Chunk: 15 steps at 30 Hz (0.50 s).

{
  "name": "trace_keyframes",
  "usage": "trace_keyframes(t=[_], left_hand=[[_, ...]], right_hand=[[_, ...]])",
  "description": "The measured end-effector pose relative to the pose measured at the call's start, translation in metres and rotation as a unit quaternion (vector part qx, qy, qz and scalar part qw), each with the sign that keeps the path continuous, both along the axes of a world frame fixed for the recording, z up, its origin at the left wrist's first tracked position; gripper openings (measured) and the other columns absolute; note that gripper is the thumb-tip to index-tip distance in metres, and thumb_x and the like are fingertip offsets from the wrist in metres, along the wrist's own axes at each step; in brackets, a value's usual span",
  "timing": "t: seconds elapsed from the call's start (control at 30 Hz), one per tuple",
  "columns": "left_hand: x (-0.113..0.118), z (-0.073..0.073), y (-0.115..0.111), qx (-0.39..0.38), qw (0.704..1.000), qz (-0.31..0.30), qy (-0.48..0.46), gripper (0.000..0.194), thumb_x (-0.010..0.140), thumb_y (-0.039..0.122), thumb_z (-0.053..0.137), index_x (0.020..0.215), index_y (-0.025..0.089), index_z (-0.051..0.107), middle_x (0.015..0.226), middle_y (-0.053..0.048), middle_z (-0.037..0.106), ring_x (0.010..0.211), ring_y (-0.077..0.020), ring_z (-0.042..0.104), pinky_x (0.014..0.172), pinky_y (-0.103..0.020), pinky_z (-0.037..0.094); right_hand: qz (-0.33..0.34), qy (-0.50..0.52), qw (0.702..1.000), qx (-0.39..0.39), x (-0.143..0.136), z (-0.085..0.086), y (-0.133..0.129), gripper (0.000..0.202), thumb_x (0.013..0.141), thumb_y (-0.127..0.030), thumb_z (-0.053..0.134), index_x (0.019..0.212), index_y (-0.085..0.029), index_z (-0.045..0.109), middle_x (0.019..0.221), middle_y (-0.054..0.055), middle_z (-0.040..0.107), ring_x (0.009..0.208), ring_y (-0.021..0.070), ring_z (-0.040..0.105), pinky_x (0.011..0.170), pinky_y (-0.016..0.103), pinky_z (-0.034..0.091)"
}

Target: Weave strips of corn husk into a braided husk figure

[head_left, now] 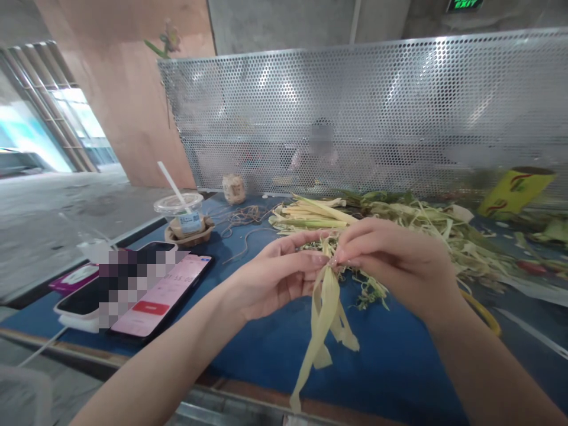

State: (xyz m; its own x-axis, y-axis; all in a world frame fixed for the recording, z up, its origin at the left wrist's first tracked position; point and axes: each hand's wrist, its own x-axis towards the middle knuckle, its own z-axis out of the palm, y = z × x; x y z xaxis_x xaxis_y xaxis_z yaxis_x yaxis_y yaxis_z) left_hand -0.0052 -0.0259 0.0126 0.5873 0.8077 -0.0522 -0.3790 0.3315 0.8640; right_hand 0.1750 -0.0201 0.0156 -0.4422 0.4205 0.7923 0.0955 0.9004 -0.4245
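Note:
A bundle of pale yellow-green corn husk strips (326, 296) hangs between my two hands over the blue table. My left hand (281, 272) is closed on it from the left, thumb and fingertips pinching near its gathered top. From the right, my right hand (394, 260) pinches the same gathered spot with thumb and forefinger. The long strip ends dangle down toward the table's front edge. Just behind the hands lies a pile of flat husk strips (310, 214), and curly green shreds (370, 293) rest below my right hand.
Left on the blue table (266, 361) are a phone (162, 296), a plastic cup with a straw (186, 216) and loose twine (244, 219). Loose husks (417, 225) and a yellow box (517, 192) lie right. A perforated metal screen (355, 112) stands behind, a person beyond it.

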Motion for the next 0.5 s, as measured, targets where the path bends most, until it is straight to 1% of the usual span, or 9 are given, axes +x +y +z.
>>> trace_keyframes(t=[0.1,0.23,0.33,0.4,0.5], left_hand=[[0.0008,-0.0001,-0.0005,-0.004,1.0,-0.004,-0.016,0.039,0.068,0.009,0.06,0.106,0.014,0.055,0.071,-0.003,0.06,0.063,-0.0101,0.058,0.061,-0.021,0.047],[0.0011,-0.0016,-0.0005,0.004,1.0,0.014,-0.003,0.049,0.061,0.009,0.066,0.108,0.014,0.052,0.072,-0.003,0.061,0.064,-0.0104,0.057,0.059,-0.02,0.045],[0.0005,-0.0028,-0.0003,0.022,0.999,0.024,0.006,0.053,0.059,0.009,0.069,0.109,0.015,0.051,0.071,-0.002,0.061,0.063,-0.0099,0.057,0.056,-0.017,0.043],[0.0,-0.0032,-0.0003,0.033,0.999,0.022,0.006,0.054,0.059,0.009,0.07,0.109,0.015,0.051,0.069,-0.001,0.061,0.061,-0.0091,0.057,0.055,-0.017,0.042],[-0.0002,-0.0036,-0.0006,0.051,0.998,0.021,0.004,0.052,0.06,0.009,0.071,0.108,0.016,0.052,0.069,-0.001,0.061,0.06,-0.0086,0.056,0.055,-0.017,0.042]], right_hand=[[-0.023,-0.019,0.999,0.035,0.0017,0.0014,-0.0007,0.017,0.078,-0.007,0.054,0.08,-0.021,0.065,0.078,0.001,0.065,0.079,0.0136,0.061,0.072,0.028,0.05],[-0.038,-0.035,0.998,0.046,0.0014,0.0025,-0.002,0.018,0.078,-0.007,0.054,0.08,-0.021,0.065,0.077,0.0,0.066,0.079,0.0131,0.061,0.07,0.026,0.051],[-0.05,-0.035,0.997,0.048,0.0005,0.003,-0.0032,0.018,0.077,-0.007,0.055,0.08,-0.021,0.065,0.077,0.0,0.066,0.078,0.0124,0.061,0.07,0.025,0.05],[-0.053,-0.026,0.998,0.035,0.0001,0.0029,-0.004,0.018,0.077,-0.007,0.055,0.079,-0.021,0.065,0.077,0.0,0.066,0.077,0.0124,0.061,0.069,0.025,0.05],[-0.047,-0.009,0.999,-0.01,-0.0005,0.0021,-0.0049,0.018,0.077,-0.008,0.055,0.079,-0.022,0.065,0.079,0.0,0.065,0.078,0.0136,0.06,0.069,0.027,0.05]])
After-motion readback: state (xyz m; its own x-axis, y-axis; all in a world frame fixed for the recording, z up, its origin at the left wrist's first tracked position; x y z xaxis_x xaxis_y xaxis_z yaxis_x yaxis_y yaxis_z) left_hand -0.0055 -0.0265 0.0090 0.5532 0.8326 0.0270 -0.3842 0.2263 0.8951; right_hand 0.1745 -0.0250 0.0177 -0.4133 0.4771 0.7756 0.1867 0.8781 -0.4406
